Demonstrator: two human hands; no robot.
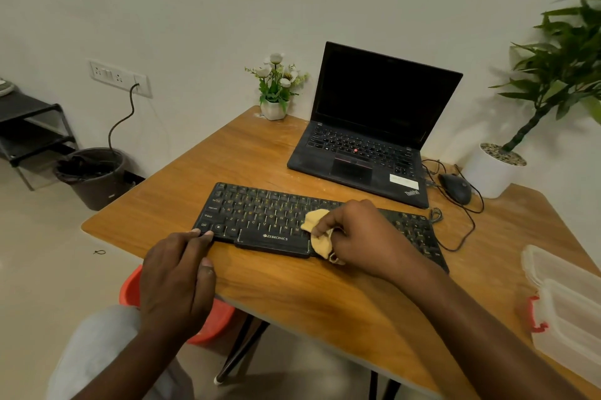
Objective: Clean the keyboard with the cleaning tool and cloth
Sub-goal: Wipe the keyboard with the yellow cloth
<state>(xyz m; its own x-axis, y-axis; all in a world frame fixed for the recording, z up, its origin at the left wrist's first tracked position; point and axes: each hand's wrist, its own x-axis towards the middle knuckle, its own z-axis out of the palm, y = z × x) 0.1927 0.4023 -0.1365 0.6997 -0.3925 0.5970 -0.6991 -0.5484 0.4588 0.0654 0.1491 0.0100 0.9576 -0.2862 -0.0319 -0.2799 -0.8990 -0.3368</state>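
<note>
Head view: a black, flat plastic keyboard with yellow lettering [260, 220] lies across the middle of the brown wooden table [292, 308], its long side slanting from 9 o'clock toward 4 o'clock. The right hand [357, 233] rests over the keys right of the space bar, its grip clenched round a small crumpled yellow cloth [317, 238], which touches the keys and hangs over the near edge. The left hand [175, 279] sits at the keyboard's 7 o'clock corner, grip released, straight fingertips pressing on the corner keys and edge to steady it.

A black open laptop [374, 126] stands at 1 o'clock from the keyboard, a black corded mouse [455, 188] at 2 o'clock, and a clear plastic lidded box [569, 311] at 4 o'clock. I can make out no cleaning tool.

The step in hand looks like wiping the keys. To do it well, keep the left fingertips bearing down so the board cannot slide, draw the cloth along each row in short strokes, fold a corner into the gaps, and stay light enough not to pop a keycap
</note>
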